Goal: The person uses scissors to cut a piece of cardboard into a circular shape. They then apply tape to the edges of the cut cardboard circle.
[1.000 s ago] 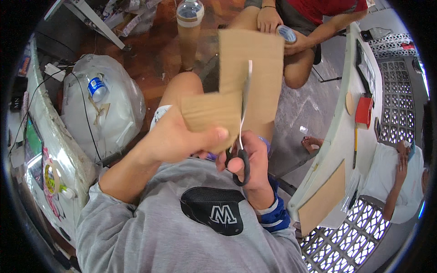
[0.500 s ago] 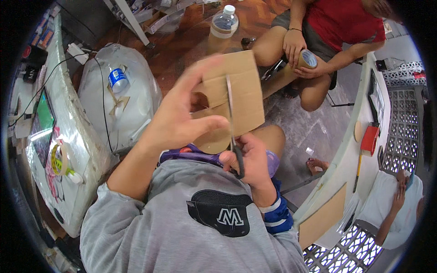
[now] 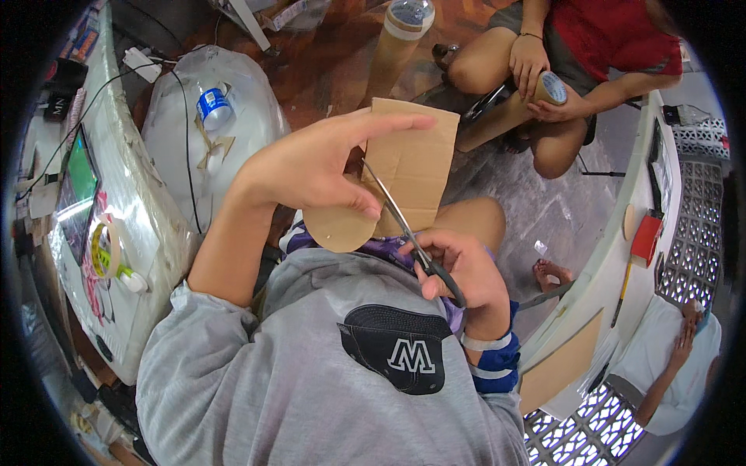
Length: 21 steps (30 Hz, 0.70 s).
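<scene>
My left hand (image 3: 303,167) grips a flat piece of brown cardboard (image 3: 420,159); its index finger stretches across the top and the thumb presses lower down. A round-edged part of cardboard (image 3: 338,231) shows below the thumb; whether it is joined to the larger piece is hidden. My right hand (image 3: 470,268) holds scissors (image 3: 395,210) by their black handles, fingers wrapped round them. The blades slant up and left over the cardboard, their tips near my left thumb and palm. I cannot tell whether the blades are cutting into it.
A plastic-wrapped white table (image 3: 159,256) on the left carries tape rolls. A wrapped white seat (image 3: 249,116) holds a blue-labelled container (image 3: 214,109) and scraps. Ahead, a person in red (image 3: 614,39) holds a cardboard tube (image 3: 501,120). Right, a white table (image 3: 579,311) bears a cardboard sheet (image 3: 563,361).
The scissors have swung from nearly upright to a leftward slant, and my right hand has moved right. My left index finger now lies across the cardboard's top. The whole view has shifted slightly.
</scene>
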Available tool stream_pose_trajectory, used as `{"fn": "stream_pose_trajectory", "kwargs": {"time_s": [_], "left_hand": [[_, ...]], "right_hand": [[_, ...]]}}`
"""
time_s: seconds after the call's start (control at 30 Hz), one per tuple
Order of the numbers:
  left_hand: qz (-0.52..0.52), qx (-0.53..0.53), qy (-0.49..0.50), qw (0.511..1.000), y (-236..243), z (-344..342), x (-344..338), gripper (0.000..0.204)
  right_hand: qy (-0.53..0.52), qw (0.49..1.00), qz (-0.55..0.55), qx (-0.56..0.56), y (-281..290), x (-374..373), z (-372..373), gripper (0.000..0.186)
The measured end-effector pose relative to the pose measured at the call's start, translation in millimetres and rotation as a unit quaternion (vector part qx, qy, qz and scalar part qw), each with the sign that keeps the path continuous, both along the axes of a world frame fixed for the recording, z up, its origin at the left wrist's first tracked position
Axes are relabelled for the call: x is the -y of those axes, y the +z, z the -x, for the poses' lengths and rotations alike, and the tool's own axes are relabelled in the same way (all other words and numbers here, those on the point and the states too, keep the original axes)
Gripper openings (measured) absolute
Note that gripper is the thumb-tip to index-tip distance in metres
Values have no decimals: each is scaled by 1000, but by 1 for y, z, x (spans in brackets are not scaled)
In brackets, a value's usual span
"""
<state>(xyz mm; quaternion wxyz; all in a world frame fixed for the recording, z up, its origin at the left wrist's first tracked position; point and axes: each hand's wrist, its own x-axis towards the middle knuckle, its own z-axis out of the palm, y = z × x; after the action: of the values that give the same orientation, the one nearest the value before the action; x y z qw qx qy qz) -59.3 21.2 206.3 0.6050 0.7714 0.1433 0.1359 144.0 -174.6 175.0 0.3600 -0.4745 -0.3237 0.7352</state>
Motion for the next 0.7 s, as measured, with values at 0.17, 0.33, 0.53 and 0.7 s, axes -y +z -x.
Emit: {"fn": "stream_pose_trajectory", "kwargs": {"time_s": [0.17,0.33,0.53,0.7], "left_hand": [[84,12,-2,996,-11,1,0,103],[109,59,67,990,-23,10,1,103],[-61,55,-97,992,-59,5,0,93],[122,-5,35,992,-67,1,30,90]], "right_hand": [[-13,1000,-5,-7,-4,-1,3,67],[37,997,-3,63,-9,1,-7,69],[-316,946,-50,47,-9,-3,-9,50],[-350,923,-110,113,-33,-40,1,42]]}}
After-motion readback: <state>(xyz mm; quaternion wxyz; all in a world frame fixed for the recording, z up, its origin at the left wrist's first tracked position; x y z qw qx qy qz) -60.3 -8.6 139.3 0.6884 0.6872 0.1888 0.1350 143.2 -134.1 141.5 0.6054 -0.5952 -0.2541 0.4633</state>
